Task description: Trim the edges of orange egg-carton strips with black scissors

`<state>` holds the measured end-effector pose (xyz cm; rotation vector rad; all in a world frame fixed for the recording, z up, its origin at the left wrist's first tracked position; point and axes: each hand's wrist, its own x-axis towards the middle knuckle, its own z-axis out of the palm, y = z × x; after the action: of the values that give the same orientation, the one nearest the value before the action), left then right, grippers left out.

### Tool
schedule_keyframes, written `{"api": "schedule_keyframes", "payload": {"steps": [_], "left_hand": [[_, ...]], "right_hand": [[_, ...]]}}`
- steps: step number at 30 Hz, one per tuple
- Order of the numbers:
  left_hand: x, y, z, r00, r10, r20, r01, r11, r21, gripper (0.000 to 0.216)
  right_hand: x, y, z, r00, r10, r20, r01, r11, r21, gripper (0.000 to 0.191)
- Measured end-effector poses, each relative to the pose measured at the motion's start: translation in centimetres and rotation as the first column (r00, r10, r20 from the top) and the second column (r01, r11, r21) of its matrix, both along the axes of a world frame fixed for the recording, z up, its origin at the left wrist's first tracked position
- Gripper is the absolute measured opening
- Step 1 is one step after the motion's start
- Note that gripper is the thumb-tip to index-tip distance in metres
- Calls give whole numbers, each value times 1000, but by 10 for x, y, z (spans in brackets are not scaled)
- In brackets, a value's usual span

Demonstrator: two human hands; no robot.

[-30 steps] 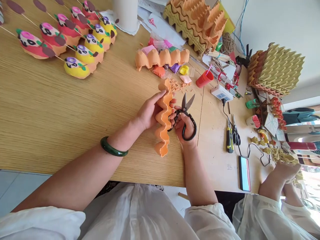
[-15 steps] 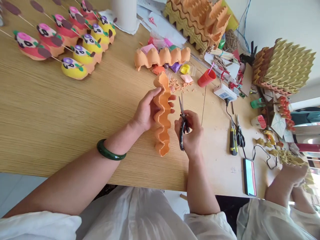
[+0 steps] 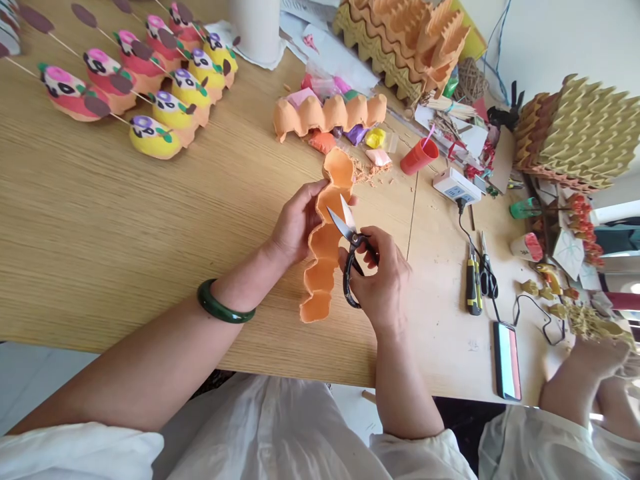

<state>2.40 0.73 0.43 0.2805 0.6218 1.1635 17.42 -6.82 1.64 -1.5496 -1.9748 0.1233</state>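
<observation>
My left hand point(image 3: 299, 223) grips an orange egg-carton strip point(image 3: 323, 275) by its left edge, its hollow cups turned up toward me. The strip stands lengthwise away from me above the wooden table. In my right hand point(image 3: 383, 280) is a pair of black-handled scissors point(image 3: 353, 243). Their blades are spread apart and lie over the middle cups of the strip; whether they touch the card I cannot tell. Beyond the strip, another orange egg-carton strip point(image 3: 330, 115) rests cups up on the table, with small bags of coloured clay point(image 3: 356, 135) beside it.
Painted carton birds point(image 3: 173, 107) with sticks stand at the far left. Stacked egg trays point(image 3: 575, 137) rise at the far right. A red cup point(image 3: 419, 155), a power strip point(image 3: 456, 185), a cutter knife point(image 3: 473, 283) and a phone point(image 3: 507, 360) lie rightward. A co-worker's arm point(image 3: 575, 380) is at right.
My left hand has turned the strip so its cups face me. My right hand has brought the scissors leftward over it, and their blades have opened wider.
</observation>
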Motion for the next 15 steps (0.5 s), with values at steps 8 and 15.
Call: {"api": "schedule_keyframes", "payload": {"steps": [8, 15], "left_hand": [[1, 0, -3, 999, -41, -17, 42, 997, 59, 30], [2, 1, -10, 994, -92, -60, 97, 992, 84, 34]], "right_hand": [[-5, -3, 6, 984, 47, 170, -52, 998, 25, 31], [-7, -5, 5, 978, 42, 205, -59, 995, 77, 26]]}}
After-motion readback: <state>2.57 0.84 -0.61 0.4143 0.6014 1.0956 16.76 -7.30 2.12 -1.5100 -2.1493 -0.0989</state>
